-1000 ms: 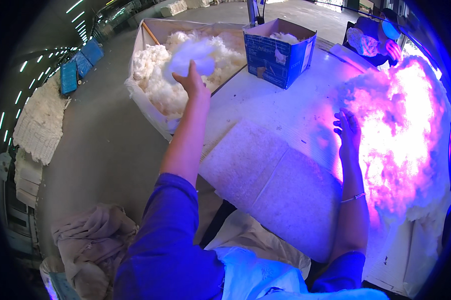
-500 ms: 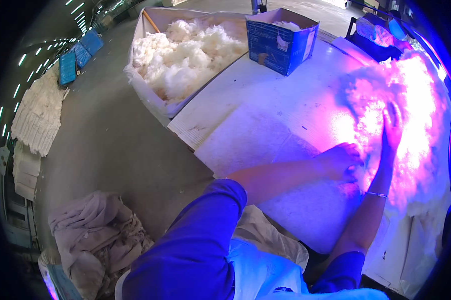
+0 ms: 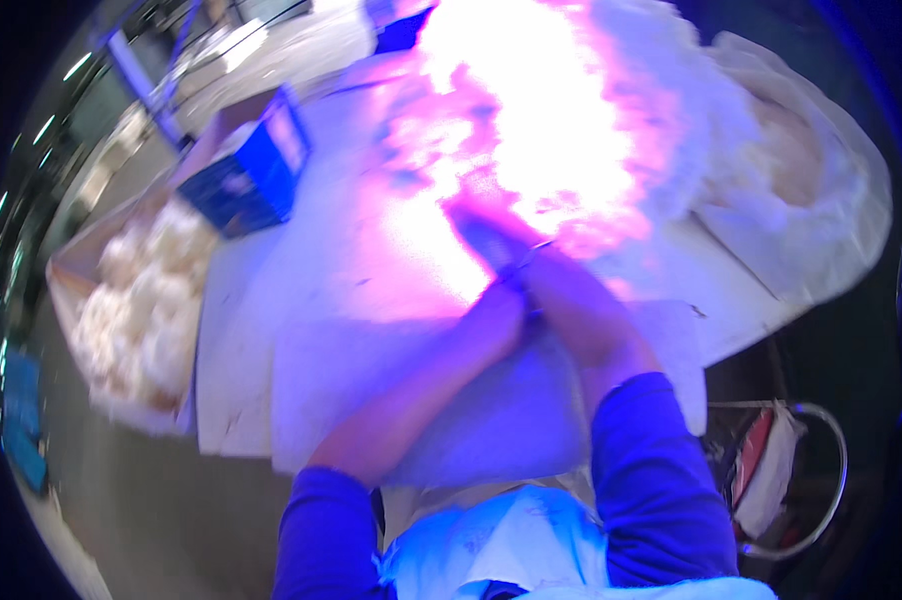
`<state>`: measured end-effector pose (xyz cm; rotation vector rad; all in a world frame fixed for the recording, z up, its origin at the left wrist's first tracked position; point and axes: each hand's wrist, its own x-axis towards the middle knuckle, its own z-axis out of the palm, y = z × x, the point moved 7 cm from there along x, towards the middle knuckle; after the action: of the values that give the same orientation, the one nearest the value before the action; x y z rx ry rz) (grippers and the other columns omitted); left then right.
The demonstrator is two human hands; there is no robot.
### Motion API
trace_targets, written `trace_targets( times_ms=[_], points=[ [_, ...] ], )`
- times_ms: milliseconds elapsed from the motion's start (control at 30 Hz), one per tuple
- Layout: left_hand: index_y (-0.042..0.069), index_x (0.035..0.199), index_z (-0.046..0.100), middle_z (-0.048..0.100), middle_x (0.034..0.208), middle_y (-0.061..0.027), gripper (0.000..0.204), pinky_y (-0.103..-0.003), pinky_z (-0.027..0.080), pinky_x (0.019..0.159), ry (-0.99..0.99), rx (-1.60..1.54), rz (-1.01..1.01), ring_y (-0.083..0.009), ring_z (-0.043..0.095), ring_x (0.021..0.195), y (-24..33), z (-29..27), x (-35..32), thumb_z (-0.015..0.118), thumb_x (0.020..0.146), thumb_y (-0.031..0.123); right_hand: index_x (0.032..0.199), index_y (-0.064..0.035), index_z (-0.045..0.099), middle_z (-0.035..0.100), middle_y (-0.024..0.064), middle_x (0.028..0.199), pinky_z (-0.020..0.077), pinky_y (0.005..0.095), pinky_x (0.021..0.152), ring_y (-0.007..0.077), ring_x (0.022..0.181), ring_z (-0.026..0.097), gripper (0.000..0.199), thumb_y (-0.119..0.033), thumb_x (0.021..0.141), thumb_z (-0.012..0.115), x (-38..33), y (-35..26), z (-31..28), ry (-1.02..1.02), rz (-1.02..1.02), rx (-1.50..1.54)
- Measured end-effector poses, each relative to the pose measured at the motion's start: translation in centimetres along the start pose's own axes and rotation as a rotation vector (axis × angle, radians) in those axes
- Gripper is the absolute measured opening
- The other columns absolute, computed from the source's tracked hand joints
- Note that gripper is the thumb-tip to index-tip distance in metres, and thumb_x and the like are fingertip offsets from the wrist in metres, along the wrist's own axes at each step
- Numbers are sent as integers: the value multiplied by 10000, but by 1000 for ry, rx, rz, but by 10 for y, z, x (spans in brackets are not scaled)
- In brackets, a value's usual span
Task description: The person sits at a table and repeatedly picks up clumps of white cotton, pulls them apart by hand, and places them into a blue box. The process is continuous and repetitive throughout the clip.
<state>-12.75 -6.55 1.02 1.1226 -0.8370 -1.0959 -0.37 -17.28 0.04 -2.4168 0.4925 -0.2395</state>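
On the pale work table (image 3: 241, 380), a mass of white fluffy fibre (image 3: 661, 130) is lit by a very bright pink and violet glow that washes out its detail. My right hand (image 3: 483, 225), with a thin bracelet at its wrist, reaches to the near edge of this fibre. Motion blur and glare smear its fingers. Close by, my left hand (image 3: 511, 308) is next to my right wrist, its fingers blurred and partly hidden. Beneath both forearms lies a flat, pale sheet or pad (image 3: 361, 380) at the table's near side.
A blue carton (image 3: 246, 180) stands at the table's far left. Left of it is a large lined box (image 3: 71, 275) heaped with white fibre (image 3: 136, 320). Clear plastic sheeting (image 3: 841, 220) covers the right end. A metal-framed seat or stand (image 3: 841, 470) sits at lower right.
My view has swung right, so the table and glow now lie ahead. My right hand has come off the fibre heap's middle to its near edge, and my hands are now close together.
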Motion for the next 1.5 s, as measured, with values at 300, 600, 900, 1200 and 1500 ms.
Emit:
trace_targets(
  times_ms=[300,600,900,1200,1500],
  points=[
    [60,1069,635,596,1102,-171,262,-423,416,978,145,858,425,-340,503,1157,43,-6,-13,634,831,168,1195,-226,579,600,82,1155,500,384,838,246,957,618,416,-356,809,665,-36,-73,-82,389,-396,-44],
    [63,1014,675,653,950,-61,173,-294,481,835,162,667,342,-155,619,928,46,-23,-8,630,857,121,1296,-49,497,523,168,1274,424,303,914,241,1125,507,432,-143,884,591,-44,95,-137,632,396,774],
    [23,1040,638,639,993,-50,173,-258,469,850,196,576,277,-120,596,942,45,-31,-8,594,881,74,993,-12,675,650,37,779,495,248,658,102,697,592,192,-92,823,636,-71,-2,-185,84,-403,422],
    [38,1042,641,640,1000,-48,176,-256,477,822,290,492,258,-113,597,921,43,-43,-9,606,877,90,574,-11,480,452,36,479,391,338,456,153,478,495,117,-59,558,585,-60,37,-113,-149,-133,-178],
    [65,1367,384,573,1158,-117,579,-308,481,858,245,408,113,-169,584,990,30,-57,26,648,854,118,815,-35,690,624,43,660,482,280,558,137,584,594,124,-115,725,661,-73,-9,-114,-259,-119,-24]
  ],
)
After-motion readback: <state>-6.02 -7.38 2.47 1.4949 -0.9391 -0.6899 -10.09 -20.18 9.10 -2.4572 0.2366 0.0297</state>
